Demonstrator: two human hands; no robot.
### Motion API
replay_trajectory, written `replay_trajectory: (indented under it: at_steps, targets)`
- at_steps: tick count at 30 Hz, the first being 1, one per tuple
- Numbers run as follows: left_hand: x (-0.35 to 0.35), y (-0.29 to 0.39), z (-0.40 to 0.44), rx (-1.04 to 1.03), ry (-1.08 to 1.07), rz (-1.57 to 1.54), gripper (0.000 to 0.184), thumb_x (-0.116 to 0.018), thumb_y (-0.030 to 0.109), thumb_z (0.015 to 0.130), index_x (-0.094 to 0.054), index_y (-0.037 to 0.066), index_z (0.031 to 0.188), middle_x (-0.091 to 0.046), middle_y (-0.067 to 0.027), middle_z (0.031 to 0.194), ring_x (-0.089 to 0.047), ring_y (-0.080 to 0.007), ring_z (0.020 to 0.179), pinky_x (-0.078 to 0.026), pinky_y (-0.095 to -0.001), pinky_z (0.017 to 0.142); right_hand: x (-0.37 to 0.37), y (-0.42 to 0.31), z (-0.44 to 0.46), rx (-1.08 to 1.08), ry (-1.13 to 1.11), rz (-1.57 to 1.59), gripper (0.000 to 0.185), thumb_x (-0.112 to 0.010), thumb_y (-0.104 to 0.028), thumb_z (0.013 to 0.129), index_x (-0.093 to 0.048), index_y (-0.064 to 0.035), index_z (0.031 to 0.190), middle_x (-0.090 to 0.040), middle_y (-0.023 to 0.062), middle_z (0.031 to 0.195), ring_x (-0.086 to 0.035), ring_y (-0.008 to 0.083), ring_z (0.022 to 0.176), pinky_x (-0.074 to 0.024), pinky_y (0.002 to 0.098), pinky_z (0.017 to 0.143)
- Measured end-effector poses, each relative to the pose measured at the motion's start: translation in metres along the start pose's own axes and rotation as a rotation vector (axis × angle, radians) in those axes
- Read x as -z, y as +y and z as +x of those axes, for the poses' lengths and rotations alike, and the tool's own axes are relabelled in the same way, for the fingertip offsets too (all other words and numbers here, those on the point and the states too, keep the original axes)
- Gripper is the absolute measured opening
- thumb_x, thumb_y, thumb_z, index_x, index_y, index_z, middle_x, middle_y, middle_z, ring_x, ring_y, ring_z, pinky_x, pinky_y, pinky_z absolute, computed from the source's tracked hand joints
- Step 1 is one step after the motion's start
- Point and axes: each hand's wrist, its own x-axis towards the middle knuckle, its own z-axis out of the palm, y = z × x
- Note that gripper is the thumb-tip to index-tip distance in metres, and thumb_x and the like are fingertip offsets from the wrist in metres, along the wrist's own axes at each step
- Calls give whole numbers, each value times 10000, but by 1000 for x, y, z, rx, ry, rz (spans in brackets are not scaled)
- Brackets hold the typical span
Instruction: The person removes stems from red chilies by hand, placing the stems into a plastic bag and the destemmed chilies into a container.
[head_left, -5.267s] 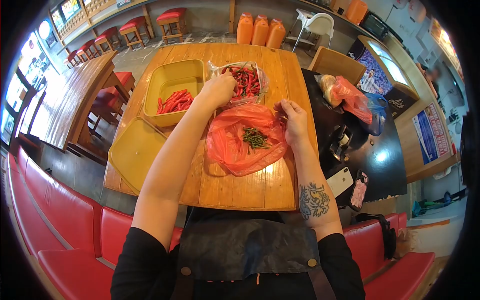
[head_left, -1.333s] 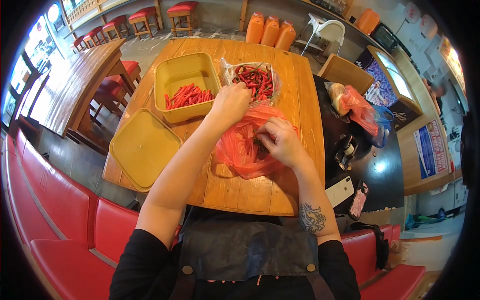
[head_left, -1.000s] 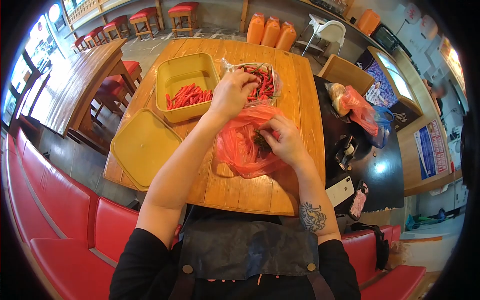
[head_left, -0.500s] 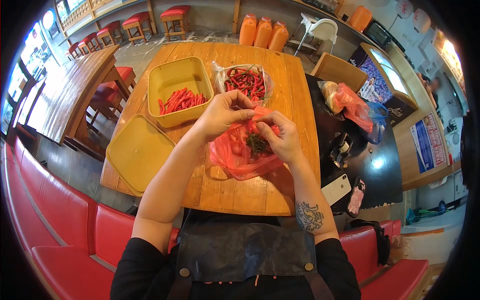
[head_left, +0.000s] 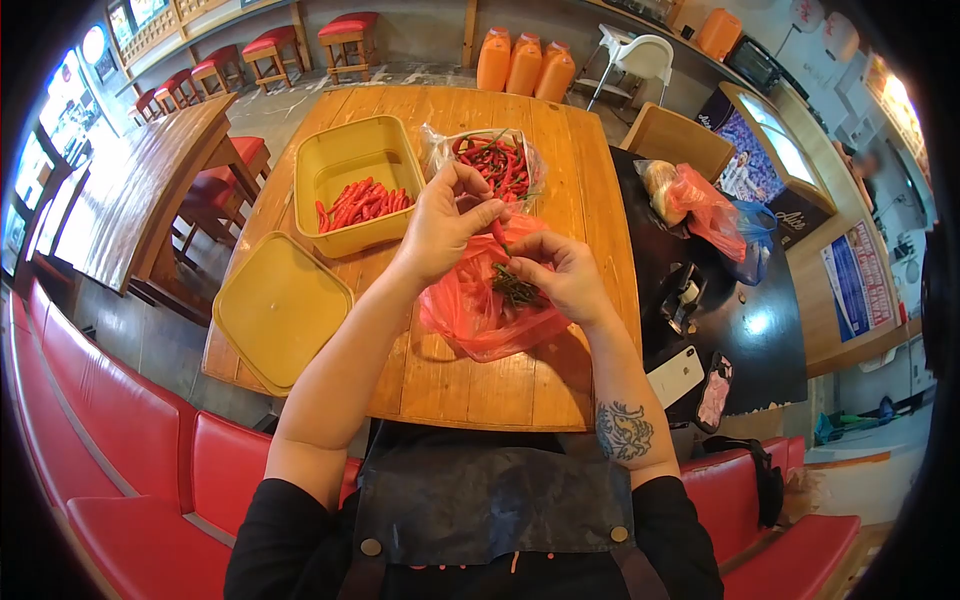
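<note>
Your left hand [head_left: 447, 228] and right hand [head_left: 564, 280], each narrowed to a pinch, hover above the wooden table [head_left: 440, 390]. On it: yellow tub [head_left: 350, 155] of red chillies [head_left: 366, 206], far left; red plastic bag [head_left: 462, 318], beneath your hands; clear bag [head_left: 437, 148] of further chillies [head_left: 495, 165], beyond. Smaller: green stems [head_left: 515, 289] in the red bag; one red chilli [head_left: 498, 233] between your fingertips.
</note>
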Motion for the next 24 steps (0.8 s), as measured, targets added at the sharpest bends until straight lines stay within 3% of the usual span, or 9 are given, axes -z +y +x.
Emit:
replay_trajectory:
  at_steps: [4,6,7,9,10,14,17,19,24]
  targets:
    - [-1,6,-2,-17,9,82,190,-648,24,856,-518,42,993,-546,-33,909,-612,-130,822,-504,-266,718,0,0,0,89,132,-242,101,-680,-69,808,-641,-2,872,-651,50,844,-594,109,737,-475,260,668]
    - [-3,22,-7,-229,-80,784,166,-691,55,803,-607,45,946,-556,-40,901,-583,-161,824,-477,-312,743,-2,-8,0,206,170,-406,88,-676,-50,788,-630,-3,847,-636,74,815,-602,162,725,-476,285,662]
    - [-2,21,-8,-229,-83,783,166,-691,55,803,-607,45,946,-556,-40,901,-583,-161,824,-477,-312,743,-2,-10,0,323,204,-571,80,-671,-30,768,-618,-5,822,-621,99,785,-610,214,713,-477,309,656]
    - [-2,20,-11,-532,-197,1214,156,-721,109,739,-671,62,878,-558,-48,906,-542,-221,865,-436,-359,797,-1,-5,3,404,212,-612,80,-669,-20,750,-610,-12,802,-605,109,769,-601,250,714,-473,333,655]
    - [-3,19,-12,-491,-242,1244,173,-727,144,714,-672,61,856,-562,-52,890,-519,-261,925,-408,-382,850,0,-3,4,485,216,-652,84,-667,-11,731,-601,-18,783,-589,120,752,-593,286,714,-470,357,653]
    - [-3,14,-13,-515,-260,1271,169,-725,145,721,-670,66,860,-567,-54,863,-534,-256,898,-420,-377,821,0,-4,4,499,226,-686,94,-672,-17,714,-605,-24,779,-587,113,749,-589,293,730,-459,378,650]
    - [-3,14,-12,-463,-265,1166,166,-722,143,735,-664,50,859,-568,-71,836,-564,-274,832,-449,-384,754,0,-4,4,542,238,-699,103,-684,-34,707,-611,-31,780,-592,102,753,-587,282,722,-451,373,647]
    - [-6,13,-13,-313,-258,1030,171,-725,116,740,-653,23,865,-575,-91,814,-592,-274,756,-475,-369,686,-1,-7,4,576,238,-723,98,-684,-34,704,-618,-36,777,-593,98,749,-584,279,720,-448,366,646]
    - [-3,14,-10,-275,-248,854,168,-726,60,737,-647,3,873,-606,-105,812,-624,-245,765,-488,-337,666,0,-8,5,567,273,-640,90,-685,-32,705,-623,-34,771,-596,94,748,-584,270,716,-445,362,647]
